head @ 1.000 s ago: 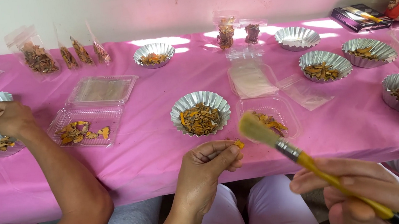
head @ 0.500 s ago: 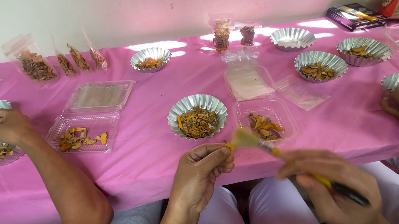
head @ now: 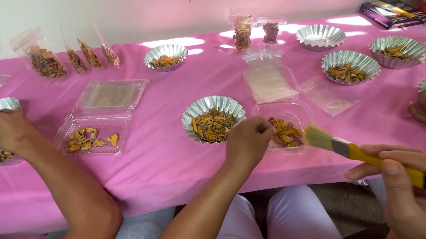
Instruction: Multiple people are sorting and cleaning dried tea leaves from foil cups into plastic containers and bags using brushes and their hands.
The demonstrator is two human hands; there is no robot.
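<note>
**Left hand off to the clear tray, brush waits**

Since a moment ago the left hand (head: 247, 141) has gone from near the lap out to the clear plastic tray of orange-brown dried chips (head: 285, 124), fingers bunched at its rim; can't tell if a chip is pinched. Right hand (head: 417, 191) grips a yellow-handled flat brush with pale bristles (head: 363, 153), raised just right of the tray. Looks like the drop-off or pick-up step; next needs a careful pinch. Beside it sits a crinkly fluted foil cup of chips (head: 213, 119) on pink cloth (head: 147, 161). Co-workers' hands work at both ends.
</note>
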